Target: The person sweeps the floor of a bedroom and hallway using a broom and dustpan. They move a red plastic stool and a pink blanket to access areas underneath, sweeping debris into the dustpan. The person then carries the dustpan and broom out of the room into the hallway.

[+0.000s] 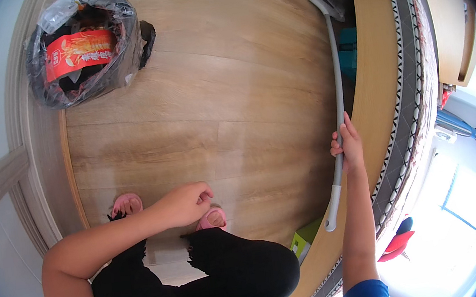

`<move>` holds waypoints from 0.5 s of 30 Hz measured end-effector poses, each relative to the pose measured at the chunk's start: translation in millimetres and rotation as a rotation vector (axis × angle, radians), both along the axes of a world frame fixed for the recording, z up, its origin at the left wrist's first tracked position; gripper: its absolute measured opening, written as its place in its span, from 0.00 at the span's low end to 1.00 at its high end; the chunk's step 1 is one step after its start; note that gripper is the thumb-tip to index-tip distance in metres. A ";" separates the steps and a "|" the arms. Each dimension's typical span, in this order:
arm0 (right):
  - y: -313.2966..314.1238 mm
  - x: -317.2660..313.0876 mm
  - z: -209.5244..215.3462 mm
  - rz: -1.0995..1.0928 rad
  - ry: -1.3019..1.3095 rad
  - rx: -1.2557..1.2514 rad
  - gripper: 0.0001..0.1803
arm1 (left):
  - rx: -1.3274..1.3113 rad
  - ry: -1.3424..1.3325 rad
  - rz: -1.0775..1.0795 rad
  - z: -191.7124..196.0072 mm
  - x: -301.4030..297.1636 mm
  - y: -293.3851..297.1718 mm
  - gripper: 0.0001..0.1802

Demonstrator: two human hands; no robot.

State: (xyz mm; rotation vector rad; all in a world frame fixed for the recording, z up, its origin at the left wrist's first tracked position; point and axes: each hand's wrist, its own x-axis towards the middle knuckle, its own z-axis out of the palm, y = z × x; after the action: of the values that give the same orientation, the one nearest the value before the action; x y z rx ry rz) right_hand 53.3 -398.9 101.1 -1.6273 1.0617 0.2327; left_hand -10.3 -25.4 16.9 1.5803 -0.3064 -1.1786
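Pole (337, 105), long grey one, runs along bed edge (372, 95) w/ right hand (348, 147) fingers wrapped round it. Left hand (187, 204) loosely curled, holding nothing, above wood floor (230, 89).

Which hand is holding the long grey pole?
The right hand grips the pole beside the bed. The left hand holds nothing, curled above the pink slippers.
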 end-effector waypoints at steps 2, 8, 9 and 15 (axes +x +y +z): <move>6.8 -16.7 6.9 0.010 0.007 -0.006 0.24 | 0.005 0.006 -0.029 3.9 -1.2 -1.8 0.11; 35.6 -119.6 47.9 0.061 0.123 -0.057 0.24 | -0.076 0.018 -0.029 9.5 -4.0 -8.8 0.12; 43.1 -143.0 58.4 0.079 0.116 -0.079 0.23 | -0.073 0.012 -0.052 9.0 -4.6 -10.2 0.12; 103.8 -244.6 159.9 0.103 0.308 -0.117 0.24 | -0.065 0.049 -0.144 4.1 -11.7 -21.6 0.12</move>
State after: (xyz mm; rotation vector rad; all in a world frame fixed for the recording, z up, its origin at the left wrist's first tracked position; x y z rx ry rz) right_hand -191.2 -295.1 261.0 -1.7915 1.2426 0.5104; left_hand -22.0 -47.0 21.1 1.4905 -0.4289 -1.3029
